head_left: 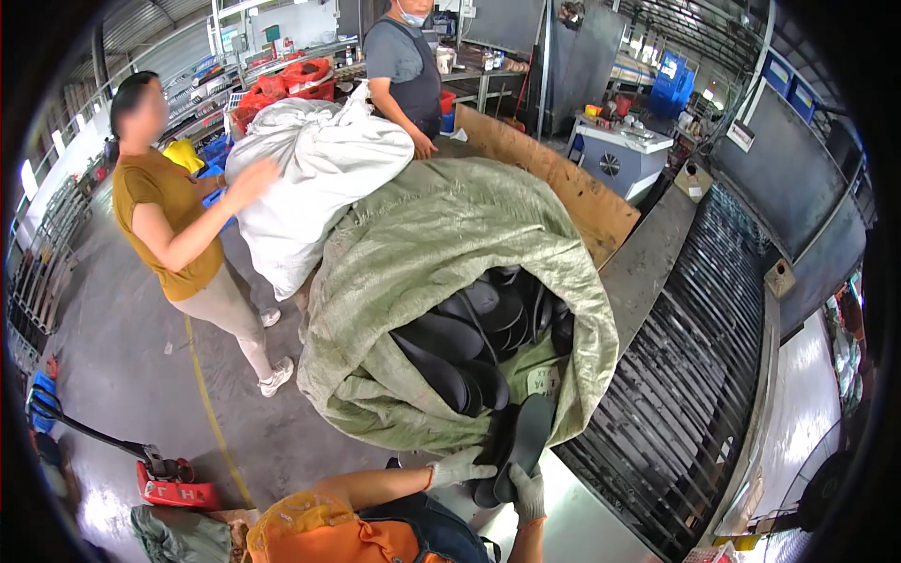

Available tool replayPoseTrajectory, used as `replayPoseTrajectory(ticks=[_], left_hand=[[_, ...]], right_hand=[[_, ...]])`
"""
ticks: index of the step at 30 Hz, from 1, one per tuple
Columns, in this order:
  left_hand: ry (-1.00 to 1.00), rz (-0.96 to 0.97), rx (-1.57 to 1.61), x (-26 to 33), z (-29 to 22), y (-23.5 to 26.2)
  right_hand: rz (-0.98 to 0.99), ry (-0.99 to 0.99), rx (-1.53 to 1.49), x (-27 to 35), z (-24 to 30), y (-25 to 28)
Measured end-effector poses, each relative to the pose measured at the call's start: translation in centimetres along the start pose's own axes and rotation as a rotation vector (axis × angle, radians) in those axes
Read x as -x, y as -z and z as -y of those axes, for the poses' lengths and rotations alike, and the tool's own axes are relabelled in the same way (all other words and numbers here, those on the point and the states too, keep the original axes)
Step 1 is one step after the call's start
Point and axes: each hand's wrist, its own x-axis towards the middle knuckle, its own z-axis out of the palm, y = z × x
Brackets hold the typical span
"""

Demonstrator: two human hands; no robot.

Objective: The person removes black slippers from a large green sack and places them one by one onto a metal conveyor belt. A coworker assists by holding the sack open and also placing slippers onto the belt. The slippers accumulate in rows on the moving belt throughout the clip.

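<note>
Sacks (413,281): two
Black soles (530,432): two held, lower centre, between fingers
Left hand (460,468): curled onto soles
Right hand (528,494): gripping likewise

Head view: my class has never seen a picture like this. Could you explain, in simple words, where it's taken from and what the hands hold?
No robot here: a person works by hand, wearing a wide fisheye camera on the head that looks down, so straight edges bend near the rim. The left hand and right hand, both in pale gloves, hold black sole-shaped pieces, seemingly two. Just beyond, an open green sack holds many similar pieces; what it rests on is mostly hidden. Behind it sits a white sack. To the right runs a dark slatted bed. Two other people stand nearby.
</note>
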Motion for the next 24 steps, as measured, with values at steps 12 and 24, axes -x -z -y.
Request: replayPoseTrajectory(ticks=[12, 24], left_hand=[[-0.033, 0.047, -0.327, -0.1, 3.8, -0.4], [0.158, 0.112, -0.327, -0.4, 1.6, 0.3]], right_hand=[[-0.106, -0.085, 0.040, 5.1, -2.7, 2.0], [-0.394, -0.130, 1.065, 3.7, 5.2, -5.1]])
